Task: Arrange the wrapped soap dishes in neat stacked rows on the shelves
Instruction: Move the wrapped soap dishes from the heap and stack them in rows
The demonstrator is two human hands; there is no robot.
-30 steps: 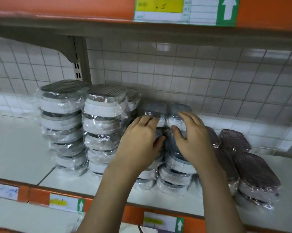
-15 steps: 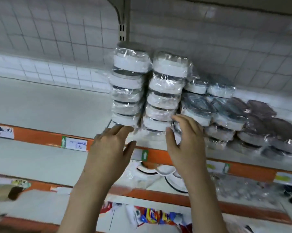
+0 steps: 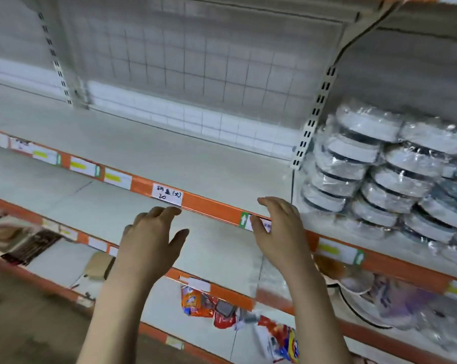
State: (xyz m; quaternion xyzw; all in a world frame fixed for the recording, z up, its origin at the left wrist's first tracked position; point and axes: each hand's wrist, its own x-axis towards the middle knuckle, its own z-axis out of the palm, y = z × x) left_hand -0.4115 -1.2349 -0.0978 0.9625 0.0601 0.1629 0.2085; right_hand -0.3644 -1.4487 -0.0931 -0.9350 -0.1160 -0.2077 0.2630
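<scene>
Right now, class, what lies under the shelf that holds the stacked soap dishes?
Under that shelf, a lower shelf holds pale plates with dark rims in plastic wrap. The orange shelf edge and the right hand cover part of them; how many is hidden.

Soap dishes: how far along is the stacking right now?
Done: wrapped soap dishes stand in stacked columns at the right of the upper shelf. In hand: nothing; the left hand and right hand are open and empty, off the stacks. Left: the blurred stacks at far right look less even, and may need straightening.
</scene>
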